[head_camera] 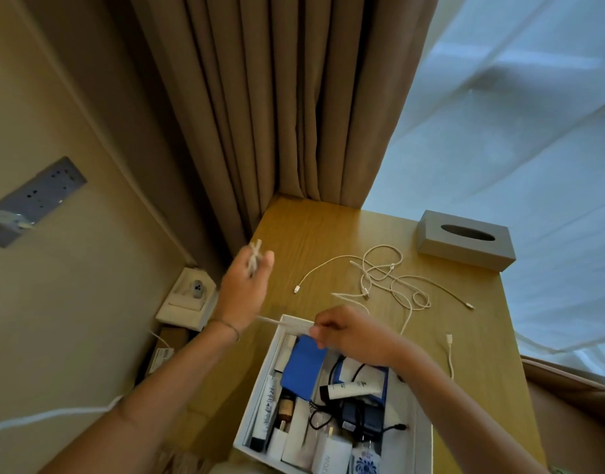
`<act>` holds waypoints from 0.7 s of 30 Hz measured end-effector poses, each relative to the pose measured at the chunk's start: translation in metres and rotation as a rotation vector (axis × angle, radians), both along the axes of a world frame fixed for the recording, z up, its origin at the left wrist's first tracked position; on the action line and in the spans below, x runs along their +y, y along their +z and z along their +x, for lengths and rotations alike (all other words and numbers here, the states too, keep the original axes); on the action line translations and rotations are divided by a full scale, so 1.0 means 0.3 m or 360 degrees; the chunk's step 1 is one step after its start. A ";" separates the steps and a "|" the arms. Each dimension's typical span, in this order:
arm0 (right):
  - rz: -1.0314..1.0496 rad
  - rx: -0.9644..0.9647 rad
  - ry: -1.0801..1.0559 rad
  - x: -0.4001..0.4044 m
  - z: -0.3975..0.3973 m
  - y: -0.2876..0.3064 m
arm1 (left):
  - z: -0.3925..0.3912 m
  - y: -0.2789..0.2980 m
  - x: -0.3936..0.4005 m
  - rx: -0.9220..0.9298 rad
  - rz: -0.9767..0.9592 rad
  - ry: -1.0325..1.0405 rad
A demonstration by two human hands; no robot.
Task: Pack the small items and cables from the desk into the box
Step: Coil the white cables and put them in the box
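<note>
Head view: our left hand (243, 289) and right hand (348, 331) pinch a white cable (284, 322) taut over the box (422, 436). Limp, light stuff; loose cables (386, 278) far right want gathering mid-loop.

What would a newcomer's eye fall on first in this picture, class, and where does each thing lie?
First, the two hands above the desk: the left hand raised with a blurred white cable, the right hand pinching it over the open white box of chargers and tubes. Beyond them, loose white cables sprawl on the wooden desk, with a grey tissue box at the far right.
</note>
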State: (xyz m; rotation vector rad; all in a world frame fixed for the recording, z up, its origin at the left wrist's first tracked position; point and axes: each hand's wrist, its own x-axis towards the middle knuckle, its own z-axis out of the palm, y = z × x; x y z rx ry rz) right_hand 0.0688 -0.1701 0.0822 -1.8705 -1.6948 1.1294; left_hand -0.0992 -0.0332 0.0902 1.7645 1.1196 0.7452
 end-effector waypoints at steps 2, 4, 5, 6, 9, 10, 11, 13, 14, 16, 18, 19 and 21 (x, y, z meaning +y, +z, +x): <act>0.0052 0.0143 -0.0075 -0.004 0.039 0.056 | -0.001 -0.005 -0.014 0.0232 -0.0050 -0.0303; 0.0124 0.0327 -0.0182 0.006 0.072 0.119 | 0.003 -0.002 -0.040 0.0403 -0.0172 -0.0688; 0.0167 0.0356 -0.0221 0.015 0.084 0.145 | 0.010 -0.001 -0.061 0.0412 -0.0251 -0.0893; 0.0218 0.0341 -0.0252 0.024 0.089 0.166 | 0.019 -0.001 -0.084 0.0365 -0.0337 -0.1080; 0.0398 0.0208 -0.0386 0.045 0.081 0.194 | 0.052 0.002 -0.143 0.0062 -0.0494 -0.1030; 0.0439 0.0170 -0.0455 0.046 0.072 0.191 | 0.062 0.003 -0.153 -0.0051 -0.0520 -0.0838; 0.0457 0.0141 -0.0533 0.044 0.059 0.183 | 0.074 0.003 -0.156 -0.0157 -0.0534 -0.0620; 0.0440 0.0177 -0.0675 0.036 0.020 0.152 | 0.085 0.020 -0.147 -0.0291 -0.0530 -0.0262; 0.0425 0.0206 -0.0729 0.032 -0.004 0.134 | 0.087 0.031 -0.141 -0.0321 -0.0542 -0.0193; 0.0448 0.0239 -0.0858 0.027 -0.043 0.103 | 0.082 0.049 -0.134 -0.0223 -0.0561 -0.0253; 0.0527 0.0320 -0.0990 0.029 -0.059 0.085 | 0.064 0.049 -0.140 -0.0009 -0.0567 -0.0422; 0.0556 0.0348 -0.1020 0.031 -0.061 0.078 | 0.055 0.049 -0.149 0.0005 -0.0597 -0.0526; 0.0568 0.0384 -0.1018 0.037 -0.068 0.067 | 0.049 0.055 -0.172 -0.0183 -0.0654 -0.0716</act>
